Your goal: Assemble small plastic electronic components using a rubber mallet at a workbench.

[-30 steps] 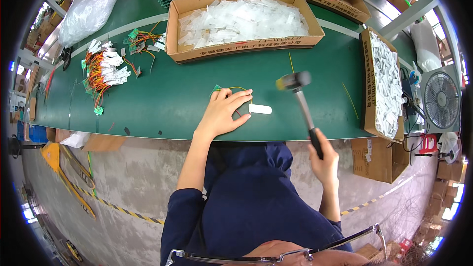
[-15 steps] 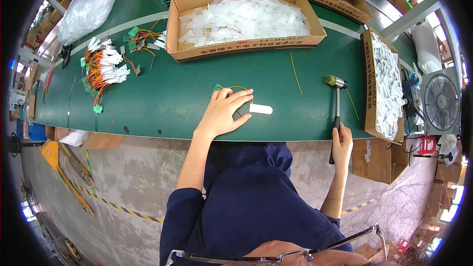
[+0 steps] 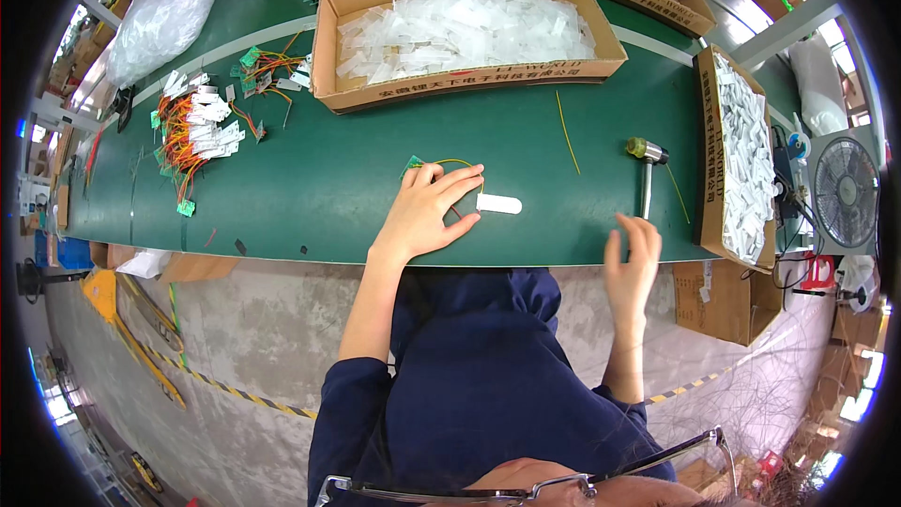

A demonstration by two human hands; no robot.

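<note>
The left hand (image 3: 427, 216) lies flat, fingers spread, pinning a wired piece with its white plastic sleeve (image 3: 498, 204) at three o'clock, while the empty, open right hand (image 3: 632, 258) hovers below the laid-down hammer (image 3: 647, 174), suggesting the tapping is finished.

Three cardboard boxes (image 3: 469, 84), one hammer (image 3: 646, 169), two hands (image 3: 427, 211), one fan (image 3: 845, 192)

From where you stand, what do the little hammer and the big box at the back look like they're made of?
The hammer seems to have a shiny metal shaft and a yellowish head, perhaps brass or rubber. The box is plain brown corrugated cardboard, matte, filled with clear, glossy plastic pieces.
</note>
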